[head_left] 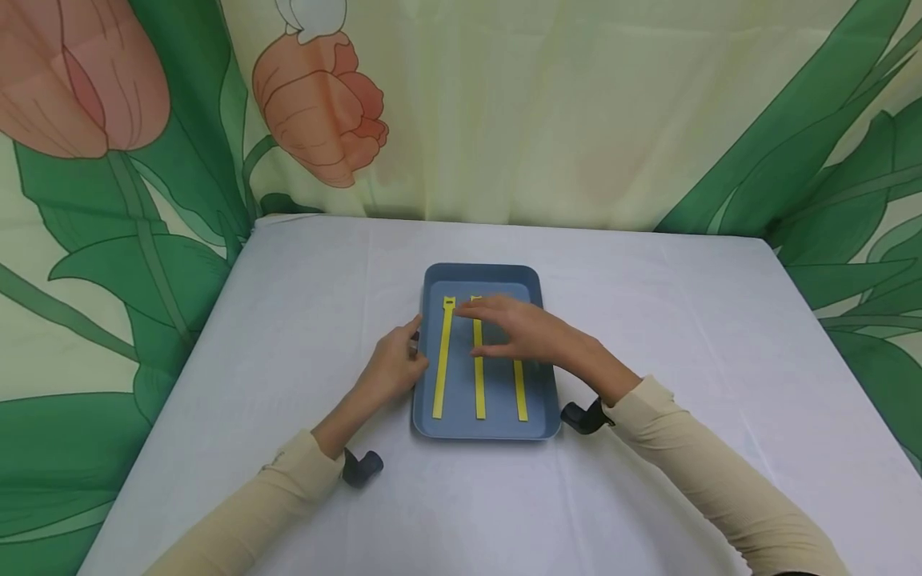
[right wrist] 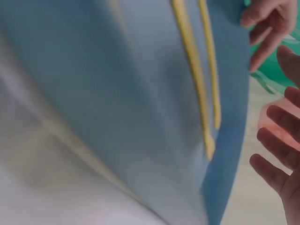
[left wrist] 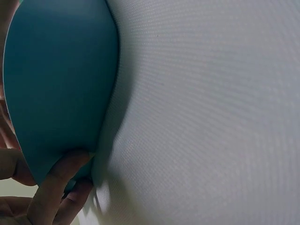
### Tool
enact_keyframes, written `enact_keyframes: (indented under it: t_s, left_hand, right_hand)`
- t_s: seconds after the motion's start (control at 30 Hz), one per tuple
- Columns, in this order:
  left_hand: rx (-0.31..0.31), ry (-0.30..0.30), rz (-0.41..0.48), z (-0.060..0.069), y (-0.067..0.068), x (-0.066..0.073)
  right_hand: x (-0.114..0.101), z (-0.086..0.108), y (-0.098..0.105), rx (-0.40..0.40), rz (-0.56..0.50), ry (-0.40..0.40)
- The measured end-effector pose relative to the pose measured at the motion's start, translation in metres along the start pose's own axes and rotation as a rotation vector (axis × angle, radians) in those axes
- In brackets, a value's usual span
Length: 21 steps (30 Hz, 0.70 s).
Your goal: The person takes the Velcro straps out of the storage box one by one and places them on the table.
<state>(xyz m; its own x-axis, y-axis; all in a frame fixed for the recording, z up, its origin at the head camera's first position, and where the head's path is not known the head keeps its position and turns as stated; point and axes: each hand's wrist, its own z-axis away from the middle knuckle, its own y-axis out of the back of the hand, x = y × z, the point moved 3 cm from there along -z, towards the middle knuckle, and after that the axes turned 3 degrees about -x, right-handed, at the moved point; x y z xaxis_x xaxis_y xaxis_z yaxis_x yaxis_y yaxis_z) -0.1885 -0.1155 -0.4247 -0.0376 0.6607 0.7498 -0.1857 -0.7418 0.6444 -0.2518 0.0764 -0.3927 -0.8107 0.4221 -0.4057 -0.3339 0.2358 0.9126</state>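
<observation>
A blue-grey rectangular tray lies on the table with three flat yellow straps inside, each running lengthwise; the heads that show are slotted. The left strap is fully visible. My right hand hovers over the tray, fingers extended and thumb apart, holding nothing; it covers part of the middle strap and the upper end of the right strap. At the tray's left side, my left hand grips the wall; in the left wrist view its fingers press the outer face near the rim.
A white cloth covers the table around the tray. Behind the table hangs a curtain printed with large flowers and leaves. Dark wrist-worn devices stick out by the left cuff and the right cuff.
</observation>
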Motion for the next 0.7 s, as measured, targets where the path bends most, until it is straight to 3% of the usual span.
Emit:
enact_keyframes:
  t_s: [0.13,0.37,0.7]
  left_hand:
    - [-0.001,0.001,-0.004,0.000,0.001,0.001]
    - [0.004,-0.004,-0.009,0.000,0.000,0.000]
    - [0.003,-0.012,0.005,0.001,0.002,0.001]
  right_hand:
    - [0.000,0.000,-0.008,-0.054,0.040,0.019]
    - [-0.007,-0.004,-0.011,-0.107,0.010,0.074]
    - [-0.014,-0.018,0.000,-0.065,-0.062,0.089]
